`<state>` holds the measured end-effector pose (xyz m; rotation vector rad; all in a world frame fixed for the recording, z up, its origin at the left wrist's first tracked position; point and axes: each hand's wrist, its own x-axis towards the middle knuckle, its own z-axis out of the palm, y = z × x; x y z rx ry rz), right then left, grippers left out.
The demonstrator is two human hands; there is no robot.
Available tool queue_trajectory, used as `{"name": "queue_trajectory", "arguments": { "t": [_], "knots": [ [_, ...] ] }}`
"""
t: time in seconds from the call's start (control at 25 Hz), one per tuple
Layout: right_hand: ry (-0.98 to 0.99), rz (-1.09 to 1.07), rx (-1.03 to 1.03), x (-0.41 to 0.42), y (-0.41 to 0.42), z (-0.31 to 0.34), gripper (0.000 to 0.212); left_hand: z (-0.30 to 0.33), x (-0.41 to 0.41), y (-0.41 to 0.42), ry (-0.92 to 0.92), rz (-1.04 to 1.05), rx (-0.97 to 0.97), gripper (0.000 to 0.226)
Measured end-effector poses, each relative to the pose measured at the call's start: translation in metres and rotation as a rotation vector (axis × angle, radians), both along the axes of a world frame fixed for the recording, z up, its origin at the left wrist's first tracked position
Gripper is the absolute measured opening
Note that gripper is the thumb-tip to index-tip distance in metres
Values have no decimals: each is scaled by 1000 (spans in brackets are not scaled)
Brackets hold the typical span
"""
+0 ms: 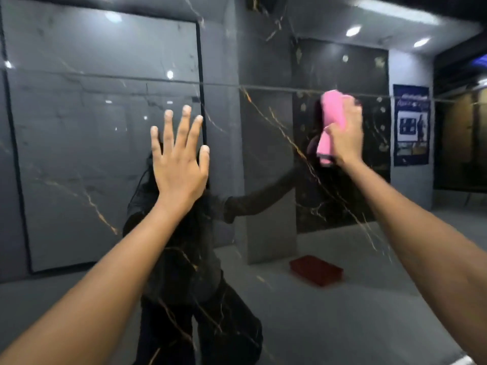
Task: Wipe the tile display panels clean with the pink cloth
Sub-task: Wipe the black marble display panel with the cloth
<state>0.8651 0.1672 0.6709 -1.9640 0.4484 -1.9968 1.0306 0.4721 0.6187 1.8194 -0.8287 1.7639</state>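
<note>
The pink cloth (332,125) is folded into a thick wad, a soft even pink with no stain that shows, and it lies pressed against the tile panel (263,167) just below a thin horizontal seam. The right hand (345,133) has its grip wrapped round the wad, thumb across the front and fingers curled behind, so one end sticks out above the grip and the other hangs just under it. Well to the left of that grip, the left hand (179,159) has its grip released: fingers straight and spread, and it seems to rest flat on the glossy surface, though contact cannot be confirmed.

The panel is dark, polished stone with thin gold veins, shiny enough to mirror the person, the ceiling lights, a red tray (316,270) on the floor and a blue poster (411,125) beyond the cloth.

The step in hand looks like wiping the upper right part of the panel. The next move probably calls for steady pressure and a sweep away from the seam, down or sideways, with the free hand shifted clear of its own prints.
</note>
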Motion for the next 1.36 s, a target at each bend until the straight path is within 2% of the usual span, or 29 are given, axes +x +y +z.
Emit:
{"name": "queue_trajectory", "arguments": {
  "t": [0.08, 0.16, 0.2, 0.24, 0.32, 0.36, 0.4, 0.44, 0.48, 0.56, 0.6, 0.64, 0.68, 0.72, 0.76, 0.88, 0.92, 0.96, 1.0, 1.04, 1.12, 1.2, 1.28, 1.36],
  "knots": [
    [-50, -24, 229, -6, -6, 26, 70, 10, 8, -2, 23, 65, -25, 59],
    [-80, -67, 198, 16, 32, 2, 75, 4, 10, -5, 2, 84, -28, 60],
    [-48, -60, 49, 31, 59, -27, 79, 2, 11, -5, -9, 79, -28, 60],
    [53, -33, -199, 44, 88, -64, 82, 2, 12, -4, -15, 71, -31, 59],
    [388, -9, -824, 52, 117, -128, 78, 5, 12, -3, -22, 56, -37, 58],
    [500, -51, -1025, 46, 110, -131, 75, 6, 11, -3, -24, 52, -37, 58],
    [502, -64, -1070, 37, 92, -117, 74, 5, 10, -4, -24, 45, -39, 58],
    [425, -74, -920, 29, 71, -98, 73, 3, 11, -5, -21, 36, -45, 58],
    [296, -78, -607, 21, 50, -76, 72, 2, 12, -4, -21, 32, -51, 58],
    [-18, -81, 170, 1, 9, -23, 62, 4, 11, -3, -16, 35, -46, 58],
    [-113, -36, 486, -7, 1, 1, 59, 4, 10, -3, -12, 38, -43, 58],
    [-189, 28, 642, -7, 4, 23, 57, 4, 9, -3, -9, 42, -45, 58],
    [-247, 95, 670, 0, 21, 39, 55, 4, 8, -4, -7, 45, -43, 58],
    [-252, 116, 575, 13, 48, 50, 55, 4, 8, -4, -5, 48, -36, 58],
    [-200, 89, 373, 30, 77, 53, 59, 4, 8, -5, -3, 53, -23, 58],
    [162, 12, -467, 72, 162, 17, 76, 6, 6, -5, 18, 62, -20, 58],
    [262, 14, -642, 72, 163, 6, 77, 5, 2, -6, 47, 56, -48, 58],
    [293, -2, -732, 63, 148, 7, 76, 5, -6, -11, 76, 36, -93, 58],
    [264, -23, -706, 50, 122, 17, 76, 4, -17, -21, 89, 8, -135, 59],
    [210, -56, -576, 37, 88, 27, 74, 3, -31, -37, 76, -30, -145, 59],
    [89, -99, -206, 1, 3, 42, 68, 4, -60, -84, 16, -95, -59, 58],
    [67, -119, 70, -41, -86, 52, 61, 5, -72, -127, -13, -92, 28, 57],
    [78, -113, 166, -63, -142, 59, 61, 3, -65, -151, -14, 20, 58, 59],
    [23, -102, 87, -53, -146, 58, 66, -5, -53, -156, -43, 130, 64, 60]
  ]
}}
